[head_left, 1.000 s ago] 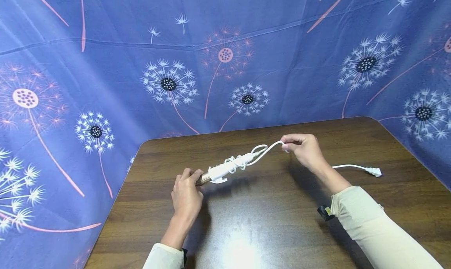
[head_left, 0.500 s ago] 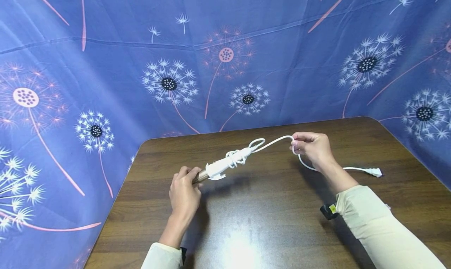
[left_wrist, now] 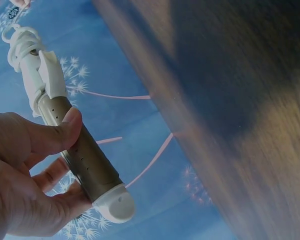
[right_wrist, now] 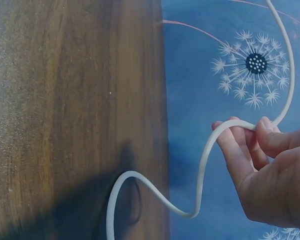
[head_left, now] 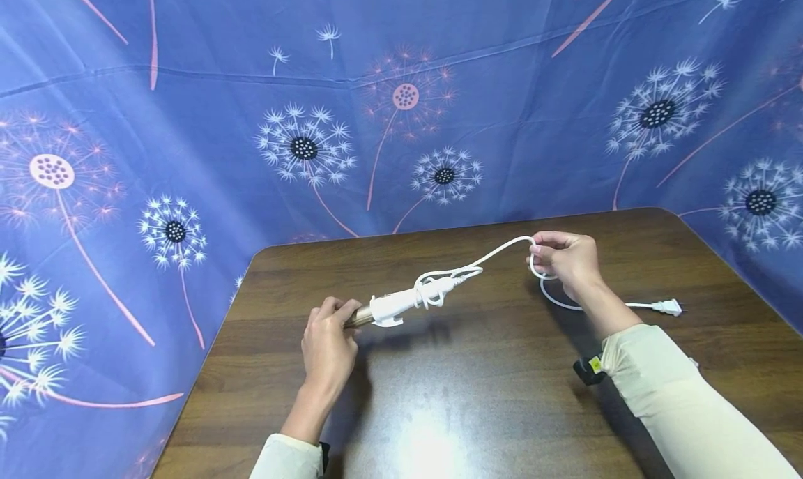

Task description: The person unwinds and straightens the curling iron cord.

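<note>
Head view: dark wood table (head_left: pixel 477 395) with rounded far corners, bare surface between the arms, blue dandelion cloth (head_left: pixel 188 116) behind. Left hand (head_left: pixel 327 350) grips the gold barrel of a curling iron (head_left: pixel 392 306), white handle, held above the table's middle. Right hand (head_left: pixel 567 259) pinches its white cord (head_left: pixel 502 250), looped at the handle; plug (head_left: pixel 671 307) lies near the right edge.

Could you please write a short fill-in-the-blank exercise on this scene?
1. The left hand grips the curling iron by its ____ barrel.
2. The right hand pinches the white ____.
3. The plug lies on the ____.

Missing words: gold; cord; table
</note>
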The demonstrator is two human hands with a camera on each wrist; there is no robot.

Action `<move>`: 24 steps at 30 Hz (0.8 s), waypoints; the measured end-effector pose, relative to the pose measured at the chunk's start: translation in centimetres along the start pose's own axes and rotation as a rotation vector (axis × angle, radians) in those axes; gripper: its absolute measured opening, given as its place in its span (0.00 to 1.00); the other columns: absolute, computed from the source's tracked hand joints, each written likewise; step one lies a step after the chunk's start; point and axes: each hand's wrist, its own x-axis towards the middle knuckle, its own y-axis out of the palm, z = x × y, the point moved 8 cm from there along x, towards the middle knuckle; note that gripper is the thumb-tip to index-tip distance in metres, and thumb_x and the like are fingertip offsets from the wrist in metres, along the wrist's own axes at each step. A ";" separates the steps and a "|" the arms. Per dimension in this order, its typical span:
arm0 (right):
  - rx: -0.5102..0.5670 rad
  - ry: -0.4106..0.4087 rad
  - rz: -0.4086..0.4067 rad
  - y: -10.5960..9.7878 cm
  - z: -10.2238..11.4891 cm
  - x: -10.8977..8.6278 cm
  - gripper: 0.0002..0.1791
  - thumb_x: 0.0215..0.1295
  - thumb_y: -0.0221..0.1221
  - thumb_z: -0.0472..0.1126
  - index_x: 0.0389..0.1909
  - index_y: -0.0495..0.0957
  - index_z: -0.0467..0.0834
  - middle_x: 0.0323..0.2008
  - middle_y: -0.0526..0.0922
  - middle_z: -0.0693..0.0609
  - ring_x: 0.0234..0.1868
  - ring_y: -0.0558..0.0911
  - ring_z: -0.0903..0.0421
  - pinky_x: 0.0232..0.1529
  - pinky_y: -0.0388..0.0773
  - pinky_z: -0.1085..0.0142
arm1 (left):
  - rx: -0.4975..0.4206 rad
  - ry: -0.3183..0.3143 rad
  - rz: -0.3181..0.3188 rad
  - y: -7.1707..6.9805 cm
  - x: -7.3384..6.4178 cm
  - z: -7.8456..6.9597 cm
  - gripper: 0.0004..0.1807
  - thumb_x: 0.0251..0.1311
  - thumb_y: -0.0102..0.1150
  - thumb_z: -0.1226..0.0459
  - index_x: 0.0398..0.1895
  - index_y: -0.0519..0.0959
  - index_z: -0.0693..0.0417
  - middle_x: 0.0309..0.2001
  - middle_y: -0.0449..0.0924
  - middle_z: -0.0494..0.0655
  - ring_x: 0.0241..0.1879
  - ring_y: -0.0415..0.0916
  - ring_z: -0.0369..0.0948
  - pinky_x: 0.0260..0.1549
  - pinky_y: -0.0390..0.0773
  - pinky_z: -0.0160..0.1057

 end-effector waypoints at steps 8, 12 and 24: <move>0.054 -0.030 -0.026 -0.8 0.1 0.9 0.20 0.40 0.67 0.32 0.39 0.77 0.33 0.27 0.80 0.39 0.25 0.81 0.44 0.21 0.76 0.60 | 0.054 -0.029 0.050 0.7 -0.1 0.4 0.27 0.24 0.67 0.76 0.32 0.81 0.39 0.32 0.72 0.37 0.32 0.70 0.44 0.22 0.71 0.48; 0.098 -0.060 -0.052 -1.3 0.4 1.2 0.21 0.39 0.68 0.34 0.39 0.78 0.34 0.29 0.80 0.38 0.27 0.81 0.40 0.23 0.76 0.58 | 0.067 -0.065 0.078 1.0 -0.2 0.7 0.27 0.25 0.66 0.77 0.33 0.81 0.41 0.33 0.73 0.38 0.33 0.70 0.45 0.20 0.71 0.49; 0.153 -0.128 -0.103 -2.7 1.3 0.8 0.22 0.38 0.68 0.32 0.39 0.78 0.33 0.28 0.80 0.38 0.26 0.81 0.41 0.22 0.76 0.58 | 0.061 -0.109 0.063 1.0 -0.2 1.1 0.27 0.25 0.68 0.74 0.36 0.81 0.43 0.32 0.73 0.41 0.32 0.71 0.47 0.18 0.69 0.49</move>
